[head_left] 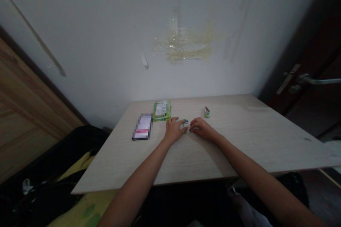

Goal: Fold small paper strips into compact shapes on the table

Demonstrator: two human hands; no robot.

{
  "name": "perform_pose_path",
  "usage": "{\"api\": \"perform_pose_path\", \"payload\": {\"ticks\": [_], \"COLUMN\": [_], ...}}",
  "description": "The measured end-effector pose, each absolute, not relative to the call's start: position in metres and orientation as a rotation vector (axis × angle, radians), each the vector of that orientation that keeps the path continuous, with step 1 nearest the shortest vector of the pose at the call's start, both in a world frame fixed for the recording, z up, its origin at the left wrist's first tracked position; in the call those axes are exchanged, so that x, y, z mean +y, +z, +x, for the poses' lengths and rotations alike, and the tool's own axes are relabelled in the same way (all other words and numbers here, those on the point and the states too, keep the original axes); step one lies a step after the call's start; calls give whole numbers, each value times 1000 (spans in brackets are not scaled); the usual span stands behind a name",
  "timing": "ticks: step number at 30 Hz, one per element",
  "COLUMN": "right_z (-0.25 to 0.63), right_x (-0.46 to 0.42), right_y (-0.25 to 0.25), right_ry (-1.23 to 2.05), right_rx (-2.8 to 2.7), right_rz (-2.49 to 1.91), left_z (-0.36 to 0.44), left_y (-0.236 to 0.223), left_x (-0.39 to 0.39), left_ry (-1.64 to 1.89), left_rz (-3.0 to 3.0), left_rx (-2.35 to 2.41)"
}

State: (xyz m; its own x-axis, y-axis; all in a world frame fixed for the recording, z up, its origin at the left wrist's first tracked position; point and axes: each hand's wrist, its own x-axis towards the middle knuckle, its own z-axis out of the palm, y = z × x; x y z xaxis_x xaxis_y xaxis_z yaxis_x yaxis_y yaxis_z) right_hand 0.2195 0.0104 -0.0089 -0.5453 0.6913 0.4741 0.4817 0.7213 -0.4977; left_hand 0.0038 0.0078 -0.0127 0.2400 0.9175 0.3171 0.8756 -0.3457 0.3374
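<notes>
A small green-and-white folded wrapper (186, 122) lies on the table between my two hands. From its left side, my left hand (173, 129) has the thumb and a finger on it, with the other fingers resting on the tabletop. Closed in a pinch, my right hand (201, 127) holds its right edge. Beyond my left hand is a stack of flat green packets (162, 110) with printed white panels. A crumpled or folded green-and-white piece (207, 112) sits behind my right hand. My fingers partly cover the wrapper.
The pale wooden table (239, 152) stands against a white wall. A phone (143, 126) with a blurred screen lies left of my left hand. Yellowed clear tape (183, 46) clings to the wall. A dark door with a metal handle (319, 81) is at the right.
</notes>
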Motion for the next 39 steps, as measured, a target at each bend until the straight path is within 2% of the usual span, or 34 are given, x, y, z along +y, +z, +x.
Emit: {"api": "perform_pose_path", "payload": {"ticks": [10,20,39], "right_z": [219,214,204], "right_x": [12,14,20], "right_y": [-11,-18,-17], "right_ry": [447,415,339], "right_rx": [-2223,-2155,-2174], "right_rz": [-922,-1065,-1414], "left_z": [-5,-4,-1], "left_y": [-20,-9,-9], "left_x": [18,12,14], "left_ry": [554,690,602], "left_rz": [2447,2393,2359], "left_rx": [1682,1677,1700]}}
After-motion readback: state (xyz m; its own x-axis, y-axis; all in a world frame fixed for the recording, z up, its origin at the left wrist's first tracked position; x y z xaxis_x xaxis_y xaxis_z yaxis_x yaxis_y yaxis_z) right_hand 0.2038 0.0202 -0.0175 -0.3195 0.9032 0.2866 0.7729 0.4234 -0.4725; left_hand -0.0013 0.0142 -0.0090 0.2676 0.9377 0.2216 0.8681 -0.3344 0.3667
